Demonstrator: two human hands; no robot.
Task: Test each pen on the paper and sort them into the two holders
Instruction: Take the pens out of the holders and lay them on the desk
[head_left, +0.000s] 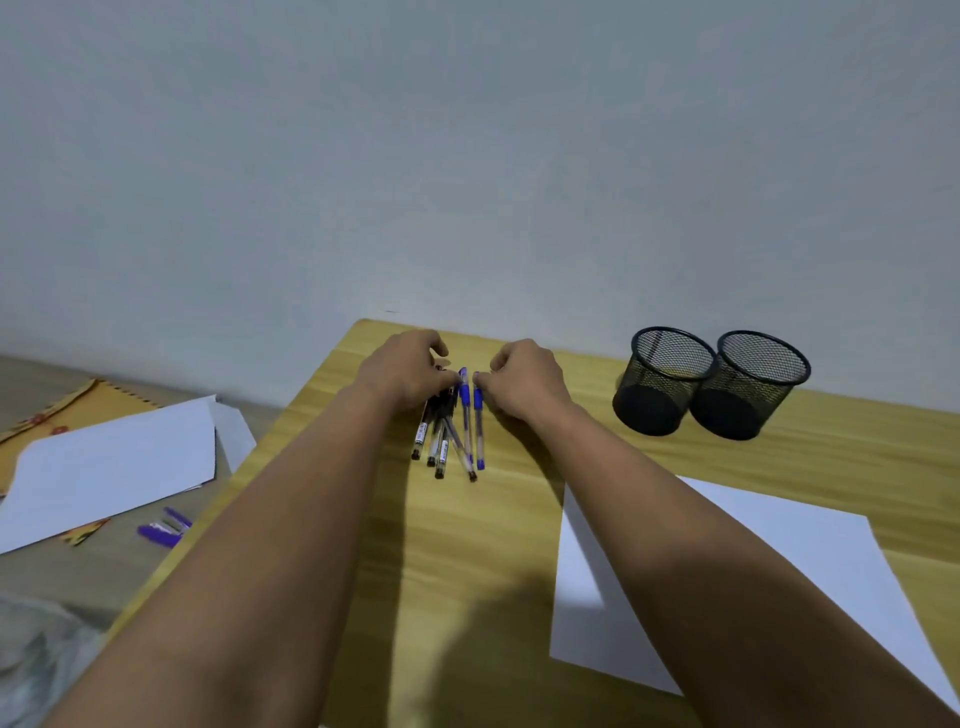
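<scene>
Under left hand (410, 376): cluster of pens (441, 439) on worktop (467, 571), fingers curled onto cap ends. Just right: right hand (524, 382) pinching top of blue-capped pen (478, 426). Right of right hand: two mesh holders (709, 384), touching. Nearer, right: paper (779, 561) flat.
</scene>
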